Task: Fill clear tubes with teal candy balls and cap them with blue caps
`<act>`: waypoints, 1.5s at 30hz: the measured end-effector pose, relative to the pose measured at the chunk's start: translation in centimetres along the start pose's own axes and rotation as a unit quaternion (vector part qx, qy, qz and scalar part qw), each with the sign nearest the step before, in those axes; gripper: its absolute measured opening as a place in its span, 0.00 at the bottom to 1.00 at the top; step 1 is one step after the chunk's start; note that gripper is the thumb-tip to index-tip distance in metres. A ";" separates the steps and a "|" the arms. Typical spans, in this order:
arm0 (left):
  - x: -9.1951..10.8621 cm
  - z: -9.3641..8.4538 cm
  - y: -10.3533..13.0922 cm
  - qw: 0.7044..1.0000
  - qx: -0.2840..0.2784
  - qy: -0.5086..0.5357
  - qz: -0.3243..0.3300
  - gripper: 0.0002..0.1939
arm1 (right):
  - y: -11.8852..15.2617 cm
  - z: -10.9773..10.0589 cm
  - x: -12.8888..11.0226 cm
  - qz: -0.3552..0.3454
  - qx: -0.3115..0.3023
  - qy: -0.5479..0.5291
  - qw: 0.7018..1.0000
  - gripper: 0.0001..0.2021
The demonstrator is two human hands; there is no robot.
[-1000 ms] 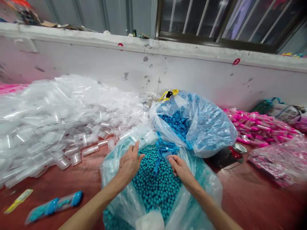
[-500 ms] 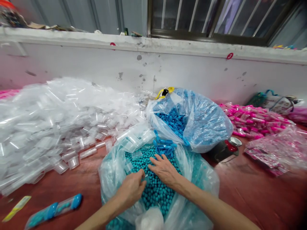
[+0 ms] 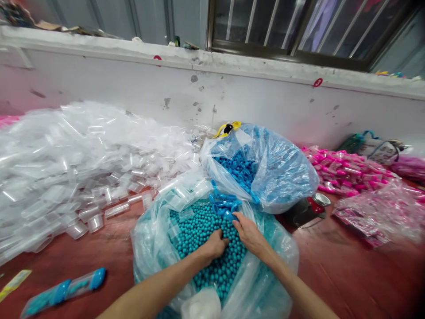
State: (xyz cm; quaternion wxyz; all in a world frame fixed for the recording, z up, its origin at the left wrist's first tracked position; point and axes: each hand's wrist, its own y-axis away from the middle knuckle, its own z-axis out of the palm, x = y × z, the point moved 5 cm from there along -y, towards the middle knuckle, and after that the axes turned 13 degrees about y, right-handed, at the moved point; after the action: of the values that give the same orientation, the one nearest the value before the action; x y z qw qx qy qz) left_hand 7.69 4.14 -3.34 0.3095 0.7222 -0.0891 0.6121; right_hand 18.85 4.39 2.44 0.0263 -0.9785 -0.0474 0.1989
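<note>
An open plastic bag (image 3: 151, 248) holds many teal beads (image 3: 191, 232). Into the beads reaches my left hand (image 3: 215, 244), its fingers curled and partly sunk; what they hold, if anything, is hidden. My right hand (image 3: 246, 230) is at the right side of the beads, its fingertips closed on a blue piece (image 3: 230, 215). More blue pieces (image 3: 222, 199) lie on the beads just beyond it. Several clear cups (image 3: 182, 199) rest at the bag's back left rim. Behind stands a second bag (image 3: 285, 168) with blue parts (image 3: 237, 168) inside.
Clear plastic tubes (image 3: 83, 150) are heaped at the left. A filled tube (image 3: 66, 290) and a yellow strip (image 3: 15, 283) lie at front left. On the right are a dark jar (image 3: 308, 208), pink pieces (image 3: 345, 170) and a clear packet (image 3: 378, 212).
My left hand has moved right and dipped into the beads. My right hand has shifted right, and its spread fingers have closed on a blue piece. The view has shifted slightly.
</note>
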 end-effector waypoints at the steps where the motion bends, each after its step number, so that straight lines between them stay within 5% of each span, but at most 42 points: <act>1: 0.0 -0.1 -0.1 0.999 -0.005 0.048 -0.005 0.09 | 0.1 0.0 0.1 0.005 -0.018 -0.028 0.999 0.15; 7: 0.6 -2.7 1.8 0.970 -0.012 0.242 -0.022 0.19 | 0.7 0.7 -0.3 -0.025 -0.120 -0.104 0.987 0.15; 12: 0.6 -4.0 2.9 0.951 0.037 0.306 -0.025 0.18 | 0.9 0.2 -2.0 -0.035 -0.069 -0.120 0.990 0.16; 15: 0.5 -4.2 3.3 0.962 0.068 0.263 -0.021 0.15 | 1.2 0.3 -3.2 -0.050 -0.074 -0.124 0.988 0.12; 19: 1.4 -5.0 4.1 0.987 0.127 0.076 0.063 0.07 | 1.8 0.5 -3.5 -0.110 -0.046 0.063 0.991 0.10; 22: 1.8 -5.3 4.5 0.987 0.135 0.039 0.080 0.05 | 2.2 0.4 -3.4 -0.125 -0.040 0.134 0.982 0.11; 28: 1.4 -4.6 4.8 0.989 0.063 0.133 0.017 0.08 | 2.0 -0.4 -4.5 -0.100 -0.016 -0.038 0.994 0.10; 34: 0.4 -5.3 5.5 0.990 0.017 0.136 0.022 0.12 | 2.4 -0.3 -4.3 -0.141 -0.119 -0.041 0.982 0.08; 40: 0.3 -5.2 5.7 0.972 0.008 0.232 0.025 0.21 | 2.4 0.7 -4.1 0.012 -0.076 -0.249 0.965 0.08; 45: 0.8 -3.9 6.2 0.948 0.038 0.312 0.051 0.28 | 2.6 1.7 -5.9 0.040 -0.036 -0.298 0.953 0.09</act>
State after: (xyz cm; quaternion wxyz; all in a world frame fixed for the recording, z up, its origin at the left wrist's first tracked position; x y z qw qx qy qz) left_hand 1.51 1.57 -0.27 0.2628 0.5012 -0.0014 0.8244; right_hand 12.98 1.28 2.97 -0.0327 -0.8763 -0.0211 0.4802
